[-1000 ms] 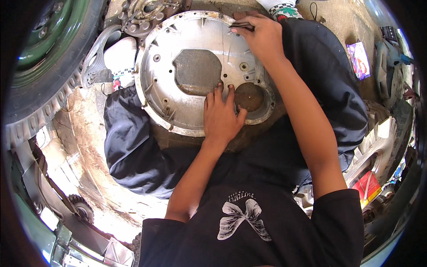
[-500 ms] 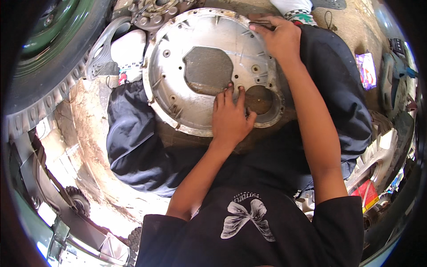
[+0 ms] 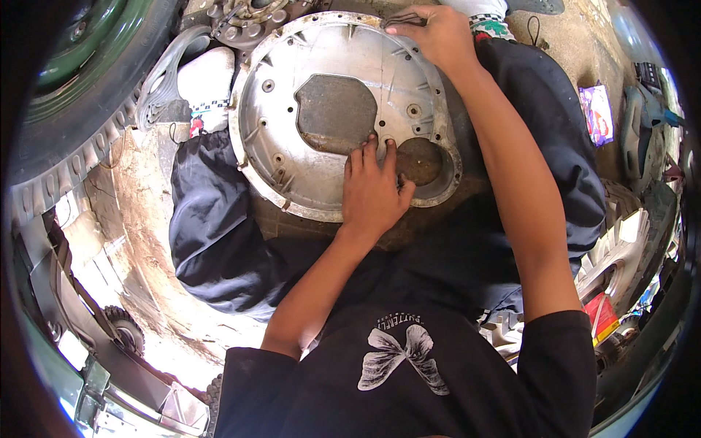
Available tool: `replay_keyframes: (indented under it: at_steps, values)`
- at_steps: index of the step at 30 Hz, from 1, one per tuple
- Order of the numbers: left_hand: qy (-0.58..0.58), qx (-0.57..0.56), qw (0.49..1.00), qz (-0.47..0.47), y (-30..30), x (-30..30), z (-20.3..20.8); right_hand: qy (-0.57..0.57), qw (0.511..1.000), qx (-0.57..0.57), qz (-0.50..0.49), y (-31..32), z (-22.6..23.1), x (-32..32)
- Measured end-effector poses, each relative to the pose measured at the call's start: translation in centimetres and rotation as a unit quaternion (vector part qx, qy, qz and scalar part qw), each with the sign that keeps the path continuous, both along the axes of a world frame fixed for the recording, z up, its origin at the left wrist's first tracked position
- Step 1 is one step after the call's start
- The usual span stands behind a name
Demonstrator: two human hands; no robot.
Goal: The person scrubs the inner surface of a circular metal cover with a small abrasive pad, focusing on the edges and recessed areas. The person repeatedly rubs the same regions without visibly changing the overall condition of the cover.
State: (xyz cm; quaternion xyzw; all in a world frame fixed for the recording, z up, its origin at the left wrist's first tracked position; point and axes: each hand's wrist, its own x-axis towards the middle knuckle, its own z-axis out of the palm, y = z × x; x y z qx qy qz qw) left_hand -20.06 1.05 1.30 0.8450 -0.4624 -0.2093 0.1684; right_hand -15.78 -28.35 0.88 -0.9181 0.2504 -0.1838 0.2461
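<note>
A round metal bell housing [image 3: 255, 124], silvery inside with a worn rim, lies between my legs. It has a large rounded opening in its middle and a smaller round hole at the lower right. My left hand [image 3: 374, 186] rests on the housing between these openings, fingers stretched out and apart, with nothing in it. At the upper right rim, my right hand [image 3: 443, 38] is closed on a dark folded strip [image 3: 406, 20], perhaps sandpaper, pressed along the edge. My palm and fingers partly cover the strip.
A large tire [image 3: 124, 109] with a green wheel stands at the left. Beyond the housing sits a greasy round metal part [image 3: 255, 25]. A purple packet [image 3: 597, 115] lies on the ground at the right, near a blue-grey sandal-like object [image 3: 637, 135]. My shoes are on either side.
My right hand has slid along the rim, up and to the left, with the dark strip. My left hand stays at the same place on the housing.
</note>
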Motion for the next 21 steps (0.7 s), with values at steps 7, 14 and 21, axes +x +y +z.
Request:
replay_keyframes:
  at_steps: [7,14,21]
  values:
    - [-0.001,-0.011,1.000,0.005,-0.1,-0.2,-0.2,0.002,0.999,0.037,0.034,-0.5,-0.6,-3.7]
    - [0.010,-0.005,1.000,0.010,-0.1,-0.1,-0.1,0.003,0.999,0.026,0.021,0.0,-0.5,-2.9]
    - [0.001,-0.013,1.000,0.010,0.0,-0.3,-0.1,-0.021,0.995,0.087,-0.032,2.4,0.5,-6.4]
